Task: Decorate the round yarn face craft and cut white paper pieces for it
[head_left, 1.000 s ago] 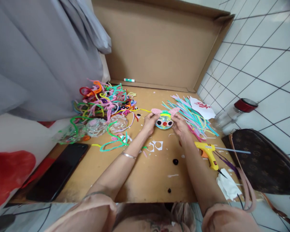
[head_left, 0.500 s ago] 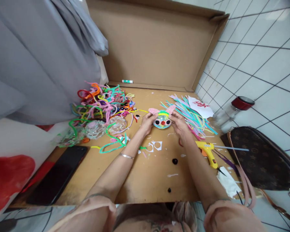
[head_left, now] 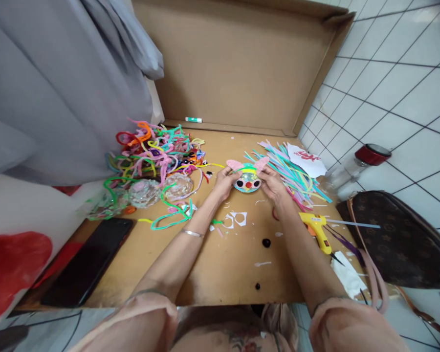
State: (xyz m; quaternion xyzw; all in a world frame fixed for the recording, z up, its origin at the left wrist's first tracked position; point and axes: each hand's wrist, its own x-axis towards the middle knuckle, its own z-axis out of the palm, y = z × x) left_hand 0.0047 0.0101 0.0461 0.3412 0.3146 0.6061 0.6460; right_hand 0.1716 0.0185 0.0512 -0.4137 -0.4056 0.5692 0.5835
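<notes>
Between my two hands is a small clear ball decorated as an animal face (head_left: 248,183), with black eyes on pink rounds, a red nose, a green and yellow band on top and two pink ears. My left hand (head_left: 225,182) is closed on its left side, fingers by the left ear. On the other side my right hand (head_left: 272,183) grips it near the right ear. Paper scraps with round holes (head_left: 238,219) lie on the table just below it. Closer to me are two black beads, the larger one (head_left: 266,243) by my right forearm.
Tangled pipe cleaners (head_left: 157,151) and clear balls (head_left: 144,192) fill the left, above a black phone (head_left: 88,261). At right lie straight pipe cleaners (head_left: 295,171), a yellow glue gun (head_left: 316,230), a bottle (head_left: 355,168) and a brown bag (head_left: 396,239). A cardboard panel (head_left: 242,68) stands behind.
The ears have spread slightly outward and the ball appears tipped a little. Both hands keep hold of it. The view has shifted slightly; the other things lie as before.
</notes>
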